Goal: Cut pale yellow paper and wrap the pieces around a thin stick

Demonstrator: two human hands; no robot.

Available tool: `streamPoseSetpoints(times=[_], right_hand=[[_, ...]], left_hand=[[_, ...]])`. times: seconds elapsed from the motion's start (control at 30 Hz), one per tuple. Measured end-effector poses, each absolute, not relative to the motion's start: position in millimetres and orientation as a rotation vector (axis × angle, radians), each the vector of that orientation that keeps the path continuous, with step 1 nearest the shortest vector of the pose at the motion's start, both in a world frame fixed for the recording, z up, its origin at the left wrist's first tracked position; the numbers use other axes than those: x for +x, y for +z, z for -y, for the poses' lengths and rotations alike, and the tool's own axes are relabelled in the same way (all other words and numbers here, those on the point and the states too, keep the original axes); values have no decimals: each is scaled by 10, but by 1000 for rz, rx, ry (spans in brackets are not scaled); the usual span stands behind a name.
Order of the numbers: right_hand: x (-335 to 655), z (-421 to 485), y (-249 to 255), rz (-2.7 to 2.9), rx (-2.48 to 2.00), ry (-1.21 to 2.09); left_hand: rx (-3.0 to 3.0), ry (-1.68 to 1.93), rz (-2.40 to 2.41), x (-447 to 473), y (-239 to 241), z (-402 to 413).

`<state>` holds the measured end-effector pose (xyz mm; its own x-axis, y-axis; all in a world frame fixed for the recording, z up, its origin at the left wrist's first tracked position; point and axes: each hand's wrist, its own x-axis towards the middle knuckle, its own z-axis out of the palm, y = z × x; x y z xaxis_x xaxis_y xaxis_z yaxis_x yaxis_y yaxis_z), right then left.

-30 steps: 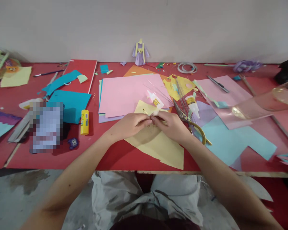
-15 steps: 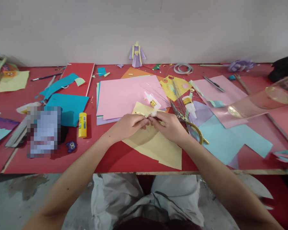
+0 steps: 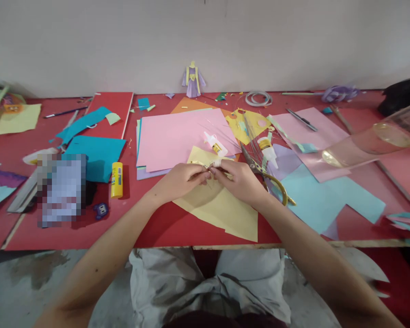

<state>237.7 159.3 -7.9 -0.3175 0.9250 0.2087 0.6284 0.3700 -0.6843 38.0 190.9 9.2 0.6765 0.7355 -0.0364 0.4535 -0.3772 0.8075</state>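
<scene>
My left hand (image 3: 187, 177) and my right hand (image 3: 237, 177) meet fingertip to fingertip over a pale yellow paper sheet (image 3: 232, 218). Both pinch a thin wire (image 3: 210, 185), whose fine end pokes out below the fingers; most of it is hidden. Something white (image 3: 217, 162) shows at a finger of my right hand. Just beyond the hands, a small white glue bottle (image 3: 216, 145) lies on pink paper (image 3: 177, 136). Right of my right hand are scissors with yellow handles (image 3: 275, 184), a second glue bottle (image 3: 267, 150) and a bundle of thin wires (image 3: 253, 132).
A yellow glue stick (image 3: 116, 180) stands left of my left forearm, near a blurred-out phone-like object (image 3: 64, 189). A paper dress figure (image 3: 192, 81) leans on the wall. Light blue paper (image 3: 324, 196) and a clear cylindrical container (image 3: 362, 141) lie to the right.
The view has shifted very slightly. Both hands keep their pinch at nearly the same spot, with hardly any finger movement.
</scene>
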Motion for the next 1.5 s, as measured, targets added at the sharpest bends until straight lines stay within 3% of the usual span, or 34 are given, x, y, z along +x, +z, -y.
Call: streamPoseSetpoints(times=[1.5], right_hand=[[2371, -1601, -95, 2159, -1399, 565]], left_hand=[[2148, 355, -939, 374, 94, -1914]])
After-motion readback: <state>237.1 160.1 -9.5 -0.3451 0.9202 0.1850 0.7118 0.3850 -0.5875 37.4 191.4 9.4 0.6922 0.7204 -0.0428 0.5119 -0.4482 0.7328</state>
